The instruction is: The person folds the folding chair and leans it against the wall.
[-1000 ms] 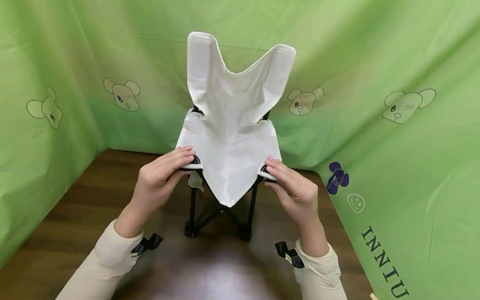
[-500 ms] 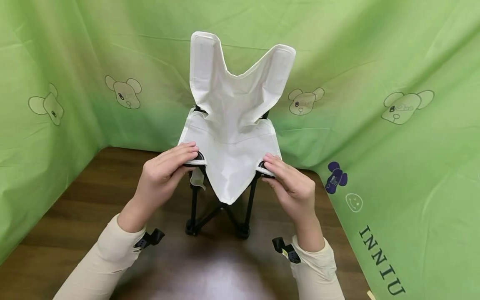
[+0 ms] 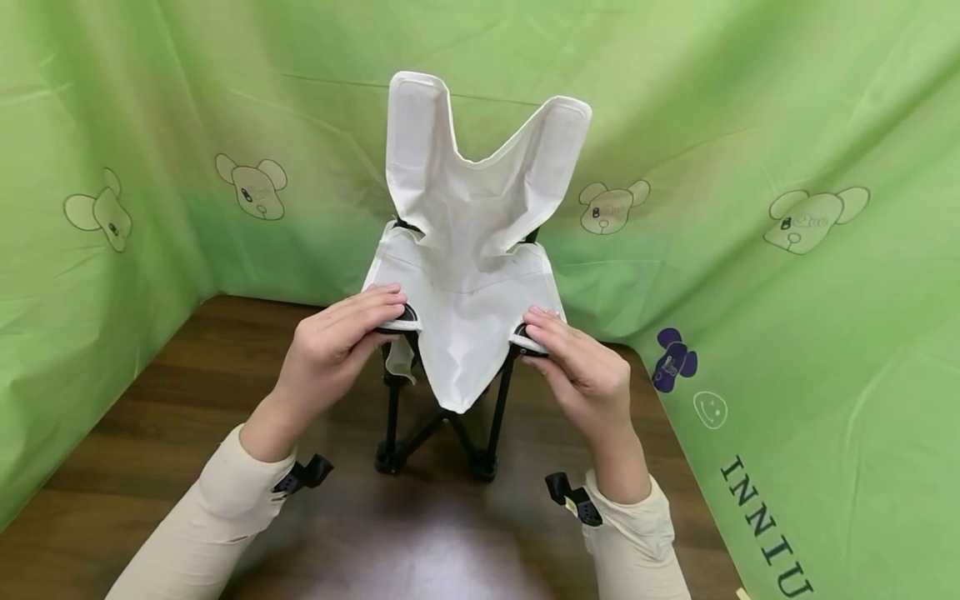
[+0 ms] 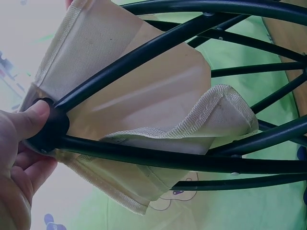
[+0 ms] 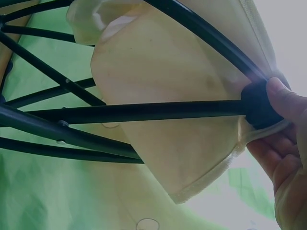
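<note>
A small folding chair with a white fabric seat and a thin black tube frame stands on the brown tabletop, its notched backrest upright. My left hand grips the seat's front left corner, fingers over the top and thumb below. At the front right corner, my right hand holds on in the same way. From underneath, the left wrist view has my thumb on a black corner joint; the right wrist view has the other thumb against the matching joint. The seat's pointed front hangs between both hands.
Green cloth walls with printed bear heads surround the table at the back and sides. A loose white flap sags among the tubes under the seat. Crossed leg bars meet at rivets.
My two hands have come slightly closer together, bringing the seat's front corners and the front feet of the frame a little nearer each other. Both grips stay the same.
</note>
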The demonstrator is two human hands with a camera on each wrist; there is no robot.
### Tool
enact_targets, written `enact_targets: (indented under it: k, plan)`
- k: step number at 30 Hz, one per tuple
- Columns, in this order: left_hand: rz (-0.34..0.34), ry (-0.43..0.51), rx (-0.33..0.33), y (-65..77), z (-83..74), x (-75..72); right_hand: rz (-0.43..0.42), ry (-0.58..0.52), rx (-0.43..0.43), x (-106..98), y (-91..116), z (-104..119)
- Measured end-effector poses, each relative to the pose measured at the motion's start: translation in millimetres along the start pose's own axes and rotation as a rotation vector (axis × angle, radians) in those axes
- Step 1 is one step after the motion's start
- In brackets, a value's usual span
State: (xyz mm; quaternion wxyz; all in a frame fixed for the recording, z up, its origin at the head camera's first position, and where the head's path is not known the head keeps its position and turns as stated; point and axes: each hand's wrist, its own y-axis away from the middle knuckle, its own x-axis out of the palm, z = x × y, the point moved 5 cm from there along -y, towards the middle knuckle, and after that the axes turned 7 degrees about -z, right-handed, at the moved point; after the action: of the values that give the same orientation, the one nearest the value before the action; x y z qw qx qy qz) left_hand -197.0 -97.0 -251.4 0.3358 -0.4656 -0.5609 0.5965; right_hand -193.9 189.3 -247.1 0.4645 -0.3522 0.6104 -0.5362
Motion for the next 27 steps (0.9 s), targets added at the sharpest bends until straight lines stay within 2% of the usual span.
enact_targets:
  k: [7, 27]
  plan:
    - [0.017, -0.019, -0.004, -5.6, 2.2, 1.1, -0.005, -0.011, 0.018, -2, -4, -2]
    - [0.035, -0.016, 0.040, -8.5, -1.8, 6.7, 0.030, -0.014, -0.023, 4, -12, 3]
